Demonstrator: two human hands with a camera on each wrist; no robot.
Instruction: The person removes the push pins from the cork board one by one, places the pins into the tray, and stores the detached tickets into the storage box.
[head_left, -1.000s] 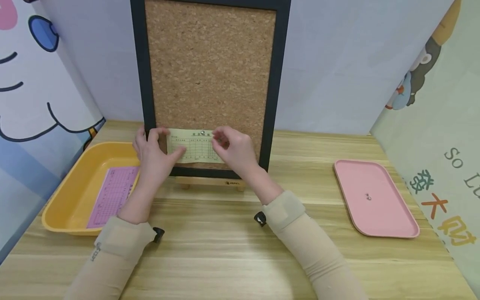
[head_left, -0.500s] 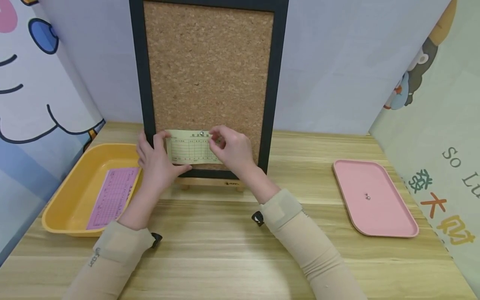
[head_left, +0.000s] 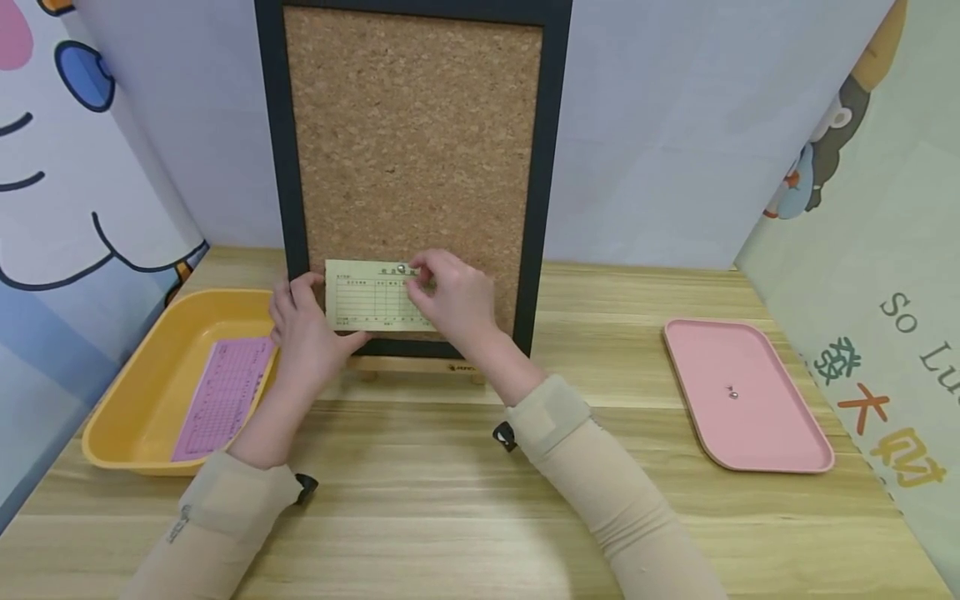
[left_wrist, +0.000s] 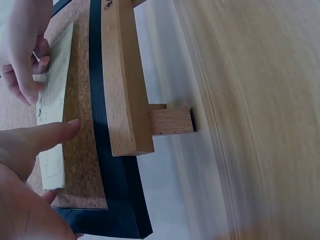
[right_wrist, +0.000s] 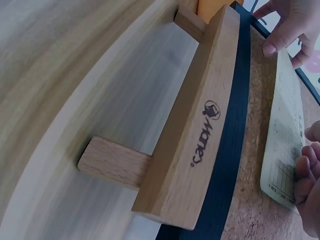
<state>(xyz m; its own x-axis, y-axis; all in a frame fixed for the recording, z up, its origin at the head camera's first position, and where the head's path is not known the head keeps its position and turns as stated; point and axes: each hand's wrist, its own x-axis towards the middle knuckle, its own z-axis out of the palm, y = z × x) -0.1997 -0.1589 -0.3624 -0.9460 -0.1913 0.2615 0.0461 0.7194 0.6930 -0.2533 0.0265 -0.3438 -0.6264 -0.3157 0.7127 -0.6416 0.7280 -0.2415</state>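
A pale yellow printed form (head_left: pixel 356 293) lies against the lower part of a black-framed cork board (head_left: pixel 414 142). A small silver pin (head_left: pixel 402 268) shows near the form's top edge. My left hand (head_left: pixel 307 321) is at the frame's left side, fingertips by the form's left end and thumb stretched along the bottom. In the left wrist view that thumb (left_wrist: pixel 55 134) reaches across the form. My right hand (head_left: pixel 459 300) covers the form's right part, its bent index finger beside the pin; nothing held shows between its fingertips.
A yellow bin (head_left: pixel 142 375) with purple printed forms (head_left: pixel 225 396) stands left. At right is a pink tray (head_left: pixel 765 437) bearing small silver pins (head_left: pixel 732 393). The board leans on a wooden stand (right_wrist: pixel 190 150) on the wooden table (head_left: pixel 405 500).
My left thumb has come down off the form, and the index finger has drawn back to its left edge. My right fingertips have moved left, closer to the pin.
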